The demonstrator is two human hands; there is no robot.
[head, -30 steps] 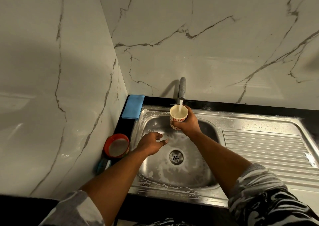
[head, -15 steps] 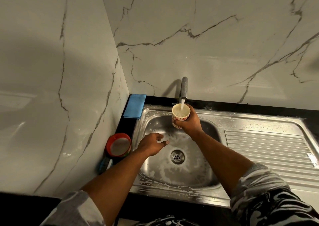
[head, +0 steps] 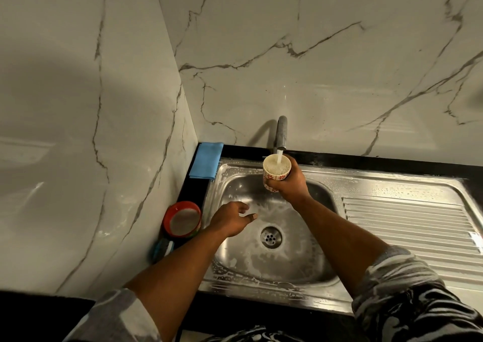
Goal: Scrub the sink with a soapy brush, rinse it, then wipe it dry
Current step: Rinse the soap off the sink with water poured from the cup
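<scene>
The cup (head: 276,170) your right hand (head: 290,185) grips under the tap (head: 281,132) has nearly filled for rinsing; your left hand (head: 230,221) hangs slack, empty.

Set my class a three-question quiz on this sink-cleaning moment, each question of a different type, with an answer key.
1. True or false: the right hand holds the cup under the running tap.
2. Where does the blue cloth lie? A) in the basin B) beside the back left corner of the sink C) on the draining board
3. Fill in: the left hand holds ____.
Key: 1 true; 2 B; 3 nothing.
</scene>
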